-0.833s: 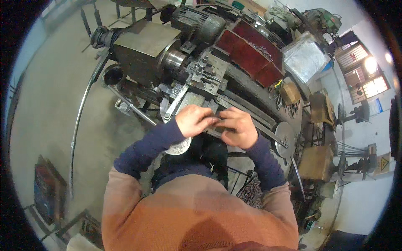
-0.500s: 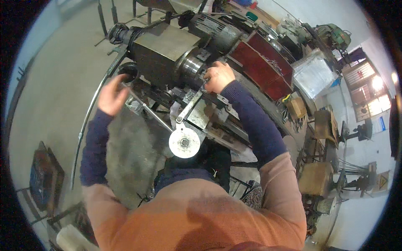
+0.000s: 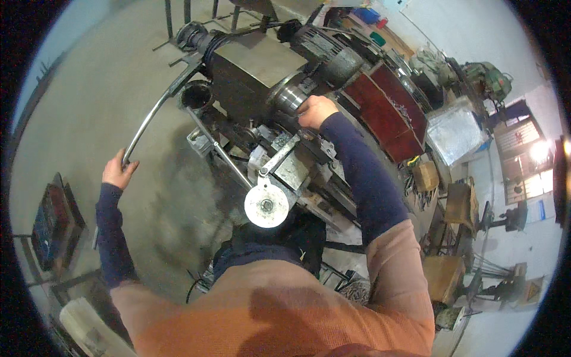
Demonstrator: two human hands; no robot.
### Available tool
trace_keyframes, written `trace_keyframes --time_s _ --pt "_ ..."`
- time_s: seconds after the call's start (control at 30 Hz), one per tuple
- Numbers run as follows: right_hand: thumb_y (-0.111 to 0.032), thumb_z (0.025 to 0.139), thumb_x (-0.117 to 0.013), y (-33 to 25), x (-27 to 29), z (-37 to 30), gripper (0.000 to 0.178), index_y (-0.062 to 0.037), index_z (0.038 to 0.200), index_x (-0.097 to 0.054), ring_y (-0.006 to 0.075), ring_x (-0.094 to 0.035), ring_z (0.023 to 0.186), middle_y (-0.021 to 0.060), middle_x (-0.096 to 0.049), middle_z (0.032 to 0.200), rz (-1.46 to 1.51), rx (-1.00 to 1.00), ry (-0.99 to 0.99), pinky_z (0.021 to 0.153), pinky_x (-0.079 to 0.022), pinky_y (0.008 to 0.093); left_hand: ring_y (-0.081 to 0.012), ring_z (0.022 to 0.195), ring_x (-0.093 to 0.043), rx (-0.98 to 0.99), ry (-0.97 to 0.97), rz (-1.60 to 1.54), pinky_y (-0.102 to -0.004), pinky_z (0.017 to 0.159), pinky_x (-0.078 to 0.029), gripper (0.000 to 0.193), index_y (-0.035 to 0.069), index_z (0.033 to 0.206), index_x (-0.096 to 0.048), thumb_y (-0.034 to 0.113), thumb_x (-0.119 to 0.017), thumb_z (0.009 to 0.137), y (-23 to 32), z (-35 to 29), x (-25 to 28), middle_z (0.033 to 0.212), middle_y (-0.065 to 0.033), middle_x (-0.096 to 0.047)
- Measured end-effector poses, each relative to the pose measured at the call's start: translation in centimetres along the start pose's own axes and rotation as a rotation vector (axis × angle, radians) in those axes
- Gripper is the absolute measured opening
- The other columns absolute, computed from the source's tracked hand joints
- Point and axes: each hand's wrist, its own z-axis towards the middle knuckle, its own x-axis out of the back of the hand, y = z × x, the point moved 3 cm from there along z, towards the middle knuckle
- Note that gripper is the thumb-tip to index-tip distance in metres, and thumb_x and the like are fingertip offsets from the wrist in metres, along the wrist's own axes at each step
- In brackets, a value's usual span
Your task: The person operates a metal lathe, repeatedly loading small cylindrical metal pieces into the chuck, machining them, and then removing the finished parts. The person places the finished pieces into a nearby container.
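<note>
My left hand point(image 3: 119, 171) is closed round a long curved metal lever point(image 3: 150, 122), which runs up to the far left end of the lathe. At the front of the headstock point(image 3: 256, 59), my right hand point(image 3: 317, 112) is at the face of the shiny round chuck point(image 3: 289, 99). Its fingers are bent inward; what they hold, if anything, is hidden behind the hand. Nearer to me, a white round disc point(image 3: 266, 206) sits on the lathe's carriage. A bar handle point(image 3: 276, 156) and a slanting metal rod point(image 3: 229, 163) meet close to it.
A dark motor point(image 3: 324, 53) stands behind the headstock. To the right are a red metal tray point(image 3: 386, 107) with metal chips, a plastic-wrapped box point(image 3: 455, 132) and a cardboard box point(image 3: 426, 176) beside loose tools. A dark flat case point(image 3: 56, 220) stands at the left.
My left hand has moved left and toward me, from beside the headstock onto the lever. My right hand stays by the chuck. The whole view has shifted slightly.
</note>
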Motion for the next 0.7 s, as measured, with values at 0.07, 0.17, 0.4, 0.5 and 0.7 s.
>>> trace_keyframes --time_s 0.07,0.17,0.4,0.5,0.7 --pt "-0.027 0.054 -0.065 1.4 -0.7 1.2 0.036 -0.0046 0.082 -0.066 0.0325 -0.062 0.077 0.0197 -0.063 0.081 0.052 -0.016 -0.064 0.073 -0.050 0.0380 -0.0373 0.080 -0.058 0.038 0.015 0.189 -0.0430 0.070 -0.046 0.036 0.006 0.105 -0.056 0.024 -0.061 0.075 0.1 1.4 -0.6 0.078 -0.0189 -0.061" --pt "-0.027 0.054 -0.065 2.8 -1.5 1.7 0.033 -0.0008 0.075 -0.066 0.0356 -0.062 0.073 0.0221 -0.062 0.077 0.131 -0.006 0.014 0.073 -0.051 0.0387 -0.0359 0.082 -0.058 0.024 -0.037 0.316 -0.0433 0.072 -0.047 0.032 0.008 0.104 -0.056 0.019 -0.059 0.074 -0.3 3.7 -1.1 0.082 -0.0184 -0.061" --pt "-0.020 0.055 -0.062 0.1 1.3 0.7 0.026 -0.0051 0.074 -0.068 0.0323 -0.062 0.068 0.0189 -0.061 0.068 0.199 0.052 -0.044 0.069 -0.050 0.0356 -0.0271 0.092 -0.060 0.383 -0.100 0.631 -0.0382 0.076 -0.049 0.021 0.015 0.096 -0.064 0.012 -0.056 0.076 -9.1 15.5 3.8 0.097 -0.0096 -0.063" --pt "-0.020 0.055 -0.062 0.0 0.9 0.7 0.025 -0.0058 0.074 -0.069 0.0316 -0.062 0.068 0.0180 -0.062 0.069 0.193 0.068 0.016 0.069 -0.051 0.0355 -0.0265 0.095 -0.059 0.408 -0.014 0.575 -0.0378 0.079 -0.048 0.023 0.015 0.099 -0.063 0.013 -0.055 0.077 -12.8 18.6 3.2 0.101 -0.0087 -0.062" --pt "-0.020 0.055 -0.061 1.6 -0.3 0.5 0.023 -0.0095 0.074 -0.069 0.0313 -0.062 0.069 0.0162 -0.063 0.071 0.043 -0.015 0.050 0.069 -0.051 0.0364 -0.0256 0.102 -0.056 0.582 -0.055 0.431 -0.0374 0.083 -0.046 0.030 0.016 0.109 -0.059 0.017 -0.055 0.079 -10.4 19.8 1.9 0.107 -0.0068 -0.061"
